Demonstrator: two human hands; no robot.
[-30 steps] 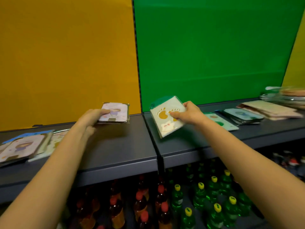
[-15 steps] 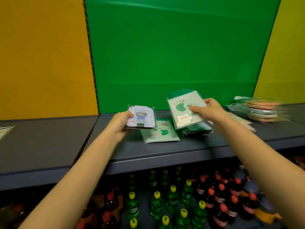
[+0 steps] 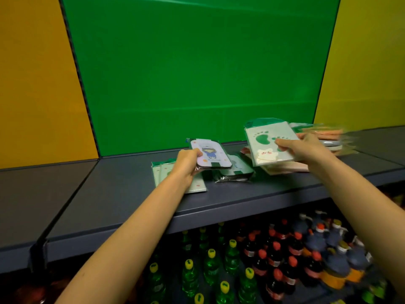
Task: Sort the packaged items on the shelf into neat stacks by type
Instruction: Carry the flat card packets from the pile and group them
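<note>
Item, left hand (image 3: 188, 163): we note the bare forearm reaching from the lower left up over the shelf (image 3: 122, 194). The thumb lies on top and the fingers curl beneath the left edge of a character packet (image 3: 210, 155), which is pinched firmly and held roughly level just above the shelf near its back edge. Beneath that wrist we list a fanned lot of pale green packets (image 3: 197, 186) lying flat on the shelf. Just to the right of them, partly under the held one, is a second character packet (image 3: 237, 170) in clear wrap. Item, right hand (image 3: 300, 148): the forearm comes in from the lower right, with the thumb pressed on the printed face and the fingers behind the right edge of a footprint packet (image 3: 266, 143). This packet is gripped and tipped face toward us above a low stack of pink packets (image 3: 289, 166). Behind the right hand, toward the shelf's back right, we enter a blurred pile (image 3: 328, 137) whose contents we cannot make out. Backing: a green panel (image 3: 197, 73). Below the shelf's front edge stand green bottles (image 3: 210, 266) with yellow caps and dark bottles (image 3: 276, 260) with red caps.
</note>
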